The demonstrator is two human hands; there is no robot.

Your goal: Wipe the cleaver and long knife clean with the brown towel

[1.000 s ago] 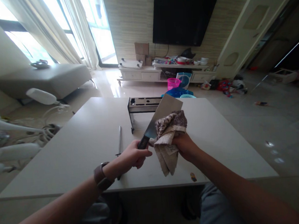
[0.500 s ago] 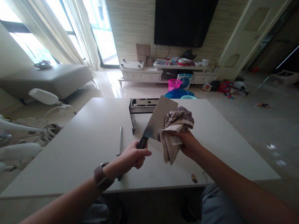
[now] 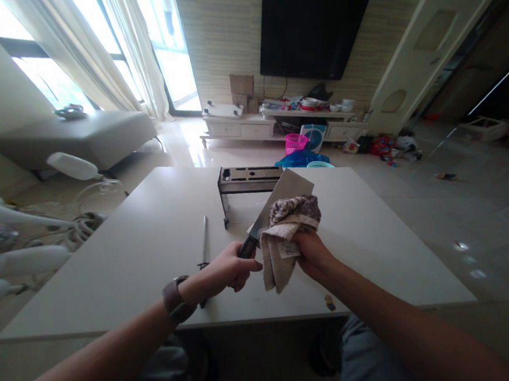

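Note:
My left hand (image 3: 228,269) is closed around the black handle of a cleaver (image 3: 295,182), whose broad blade slants up to the right above the white table (image 3: 145,252). A brown and beige towel (image 3: 280,244) is gripped in my right hand (image 3: 312,253) and lies against the blade, covering its middle and lower part. The fingers of that hand are partly hidden by the cloth. Just left of my left hand, a sharpening steel (image 3: 205,238) lies on the table, its handle partly behind my wrist.
A knife rack (image 3: 249,180) with slots stands at the table's far side. A small yellow and dark item (image 3: 330,302) lies near the front edge. Beyond the table are a pink basket (image 3: 295,143), a blue bag (image 3: 302,158) and a low TV cabinet (image 3: 254,130).
My right hand has slid the towel down and left along the blade toward the handle. The cleaver has shifted slightly right and down, still in my left hand.

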